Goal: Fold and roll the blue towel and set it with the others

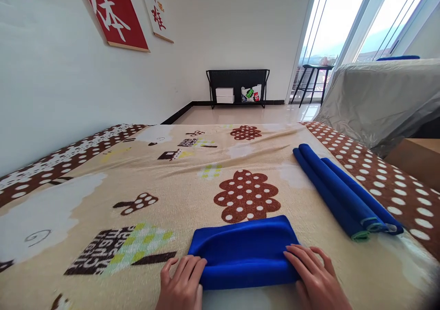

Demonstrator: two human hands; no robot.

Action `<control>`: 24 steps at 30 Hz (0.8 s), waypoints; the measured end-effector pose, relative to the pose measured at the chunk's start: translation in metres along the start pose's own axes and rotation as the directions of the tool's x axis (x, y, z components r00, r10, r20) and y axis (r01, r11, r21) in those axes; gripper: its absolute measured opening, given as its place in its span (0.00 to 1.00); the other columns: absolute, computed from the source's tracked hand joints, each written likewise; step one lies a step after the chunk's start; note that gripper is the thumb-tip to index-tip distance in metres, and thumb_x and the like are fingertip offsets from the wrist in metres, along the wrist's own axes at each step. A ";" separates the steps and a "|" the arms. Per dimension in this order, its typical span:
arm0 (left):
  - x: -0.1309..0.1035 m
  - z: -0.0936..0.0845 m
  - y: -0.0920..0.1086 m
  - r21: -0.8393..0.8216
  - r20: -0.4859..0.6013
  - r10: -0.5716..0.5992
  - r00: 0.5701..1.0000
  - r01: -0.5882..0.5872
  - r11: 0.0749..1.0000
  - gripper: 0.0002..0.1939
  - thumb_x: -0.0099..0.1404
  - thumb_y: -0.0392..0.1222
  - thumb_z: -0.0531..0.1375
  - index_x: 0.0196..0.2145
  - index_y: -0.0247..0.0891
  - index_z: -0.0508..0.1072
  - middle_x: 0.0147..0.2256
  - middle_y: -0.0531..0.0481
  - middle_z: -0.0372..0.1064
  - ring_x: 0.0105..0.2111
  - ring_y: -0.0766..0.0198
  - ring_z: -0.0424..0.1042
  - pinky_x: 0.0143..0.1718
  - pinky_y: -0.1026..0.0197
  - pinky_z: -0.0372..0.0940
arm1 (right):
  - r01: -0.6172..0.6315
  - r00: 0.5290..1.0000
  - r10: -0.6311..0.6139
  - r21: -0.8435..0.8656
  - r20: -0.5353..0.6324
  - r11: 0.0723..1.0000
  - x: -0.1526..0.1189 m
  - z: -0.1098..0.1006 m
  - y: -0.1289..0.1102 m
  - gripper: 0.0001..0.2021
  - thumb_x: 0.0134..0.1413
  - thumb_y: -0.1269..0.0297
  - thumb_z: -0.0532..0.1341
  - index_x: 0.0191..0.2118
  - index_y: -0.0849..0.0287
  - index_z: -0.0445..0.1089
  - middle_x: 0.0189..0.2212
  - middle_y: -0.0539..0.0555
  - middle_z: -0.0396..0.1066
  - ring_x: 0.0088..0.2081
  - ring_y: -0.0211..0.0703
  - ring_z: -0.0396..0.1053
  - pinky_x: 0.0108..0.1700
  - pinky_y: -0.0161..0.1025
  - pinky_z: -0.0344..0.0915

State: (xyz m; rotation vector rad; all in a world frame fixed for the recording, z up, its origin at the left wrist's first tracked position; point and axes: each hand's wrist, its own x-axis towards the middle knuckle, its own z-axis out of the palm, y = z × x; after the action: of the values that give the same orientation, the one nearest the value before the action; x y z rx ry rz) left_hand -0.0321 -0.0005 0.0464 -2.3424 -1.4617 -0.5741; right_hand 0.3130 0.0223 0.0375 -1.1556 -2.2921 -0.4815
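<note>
A blue cloth (245,250), like a towel, lies in front of me on the blanket, with its near edge folded or rolled over into a thick band. My left hand (184,278) grips the left end of that band, fingers on top and the thumb mostly hidden. At the right end, my right hand (314,271) holds the band the same way, fingertips resting on the cloth. To the right, several rolled blue cloths (333,191) with green edging lie side by side, apart from my hands.
A beige patterned blanket (185,186) with brown dotted borders covers the surface. On the right stand a plastic-draped piece of furniture (385,95) and a cardboard box (417,161). A black rack (237,83) is by the far wall, and a stool (314,78) stands near the window.
</note>
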 end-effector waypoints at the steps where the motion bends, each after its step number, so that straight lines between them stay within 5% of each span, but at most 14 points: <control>1: 0.009 0.000 0.006 0.028 -0.018 0.057 0.998 -0.056 0.998 0.24 0.55 0.27 0.51 0.47 0.42 0.74 0.41 0.52 0.79 0.42 0.61 0.76 0.52 0.54 0.57 | 0.002 1.000 -0.002 0.013 -0.008 1.000 0.008 0.005 -0.010 0.25 0.45 0.74 0.53 0.51 0.57 0.72 0.47 0.51 0.77 0.47 0.43 0.73 0.56 0.43 0.55; 5: 0.044 0.014 0.038 0.046 -0.026 0.247 0.969 -0.245 0.968 0.29 0.53 0.29 0.51 0.53 0.34 0.72 0.50 0.50 0.76 0.49 0.62 0.74 0.54 0.58 0.60 | -0.038 0.999 0.035 0.128 0.022 0.991 0.038 0.029 -0.053 0.22 0.55 0.73 0.53 0.54 0.59 0.71 0.50 0.51 0.76 0.50 0.40 0.73 0.56 0.39 0.59; 8: 0.055 0.030 0.055 0.064 0.002 0.230 0.973 -0.230 0.971 0.25 0.60 0.35 0.53 0.55 0.32 0.71 0.54 0.48 0.73 0.52 0.60 0.73 0.51 0.57 0.64 | -0.144 0.987 0.133 0.143 0.085 0.979 0.049 0.043 -0.065 0.17 0.64 0.63 0.54 0.54 0.57 0.72 0.53 0.50 0.74 0.52 0.43 0.72 0.57 0.42 0.60; 17: 0.048 0.046 0.053 0.009 0.002 0.047 0.999 -0.047 0.999 0.23 0.70 0.45 0.55 0.59 0.35 0.68 0.59 0.45 0.68 0.56 0.57 0.70 0.50 0.55 0.66 | -0.215 0.961 0.212 0.000 0.178 0.977 0.040 0.049 -0.045 0.24 0.66 0.50 0.53 0.59 0.60 0.68 0.59 0.54 0.67 0.58 0.50 0.68 0.56 0.47 0.64; 24: 0.047 0.047 0.054 0.041 0.009 0.057 0.998 -0.057 0.998 0.23 0.70 0.45 0.55 0.59 0.35 0.68 0.59 0.45 0.68 0.56 0.57 0.70 0.51 0.55 0.65 | -0.218 0.960 0.216 -0.010 0.177 0.976 0.040 0.049 -0.046 0.24 0.66 0.49 0.53 0.58 0.59 0.69 0.59 0.54 0.68 0.58 0.50 0.69 0.55 0.48 0.65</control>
State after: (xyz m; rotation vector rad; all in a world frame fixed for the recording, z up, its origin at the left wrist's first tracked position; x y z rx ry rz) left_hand 0.0430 0.0350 0.0260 -2.3488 -1.3912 -0.5161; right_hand 0.2411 0.0469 0.0183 -1.4771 -2.2735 -0.2936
